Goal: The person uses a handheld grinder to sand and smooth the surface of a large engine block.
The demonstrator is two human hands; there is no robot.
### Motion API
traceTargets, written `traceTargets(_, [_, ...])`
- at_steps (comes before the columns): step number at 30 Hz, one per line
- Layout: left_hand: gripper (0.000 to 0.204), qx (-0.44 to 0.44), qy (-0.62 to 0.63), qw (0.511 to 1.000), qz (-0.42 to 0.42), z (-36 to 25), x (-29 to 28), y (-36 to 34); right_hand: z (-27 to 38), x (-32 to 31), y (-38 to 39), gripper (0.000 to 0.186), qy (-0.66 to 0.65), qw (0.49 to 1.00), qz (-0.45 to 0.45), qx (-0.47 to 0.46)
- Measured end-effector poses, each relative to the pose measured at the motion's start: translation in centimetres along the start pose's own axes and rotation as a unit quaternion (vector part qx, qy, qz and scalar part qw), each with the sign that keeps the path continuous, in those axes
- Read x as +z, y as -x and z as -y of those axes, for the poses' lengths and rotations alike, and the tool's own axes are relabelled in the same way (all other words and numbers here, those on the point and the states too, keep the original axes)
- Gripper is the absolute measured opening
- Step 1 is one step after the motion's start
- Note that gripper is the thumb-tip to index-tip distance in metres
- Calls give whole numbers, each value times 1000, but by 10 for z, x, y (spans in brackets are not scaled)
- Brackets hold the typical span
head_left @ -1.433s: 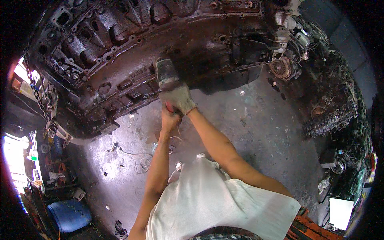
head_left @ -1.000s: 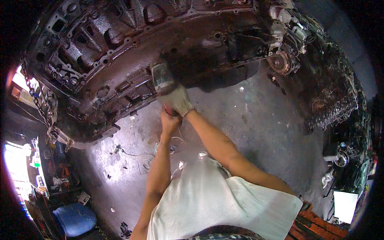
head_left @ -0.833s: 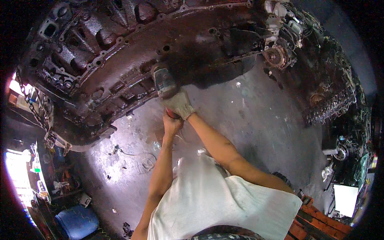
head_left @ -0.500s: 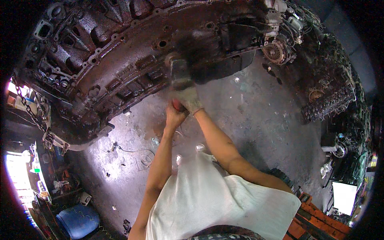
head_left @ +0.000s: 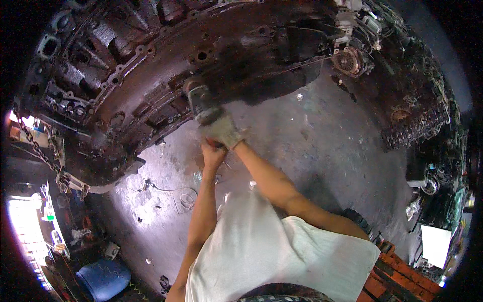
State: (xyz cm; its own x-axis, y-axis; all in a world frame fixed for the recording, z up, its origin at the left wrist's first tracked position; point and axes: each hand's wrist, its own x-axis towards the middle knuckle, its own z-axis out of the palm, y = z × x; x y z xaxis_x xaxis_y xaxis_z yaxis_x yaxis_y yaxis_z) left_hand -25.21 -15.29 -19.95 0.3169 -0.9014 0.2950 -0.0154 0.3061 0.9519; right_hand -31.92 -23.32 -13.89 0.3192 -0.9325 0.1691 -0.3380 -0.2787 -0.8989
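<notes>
My right hand [head_left: 221, 129], in a grimy knit glove, is closed around a dark power tool [head_left: 200, 103] with a red body section. My bare left hand [head_left: 213, 150] grips its red handle just below. The tool's head is at the lower side of a large, greasy, dark engine block [head_left: 151, 70], which spans the upper view. Whether it touches the metal is unclear, as it is smeared by motion. A thin cord lies on the floor below.
A hanging chain [head_left: 32, 138] is at the left by the block, a blue drum [head_left: 103, 277] at lower left. A clutch-like disc [head_left: 347, 61] and greasy parts [head_left: 415, 128] line the right. An orange steel structure [head_left: 402, 274] is at lower right, on the grey floor [head_left: 327, 151].
Since half a second ago, both hands and the tool have shifted left along the engine block, after moving right just before. Both hands keep their grip. The view has shifted slightly.
</notes>
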Motion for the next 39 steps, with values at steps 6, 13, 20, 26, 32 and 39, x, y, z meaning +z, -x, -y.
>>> traceTargets(6, [56,-65,-135,987,54,-34,20,-22,-14,-33,1,47,2,999,-30,18])
traceTargets(13, [49,-87,-192,977,25,21,5,16,-33,-15,35,46,9,998,-26,48])
traceTargets(20, [62,-177,-115,977,16,45,-22,71,-41,23,69,46,-4,998,6,67])
traceTargets(26, [51,-15,-144,989,3,104,-75,89,-15,50,64,46,-19,998,50,39])
traceTargets(32, [44,-115,-167,978,48,55,-4,56,-44,-5,57,46,-1,997,-17,80])
traceTargets(39, [44,-231,17,972,31,116,-15,40,-40,-25,50,45,7,996,-32,86])
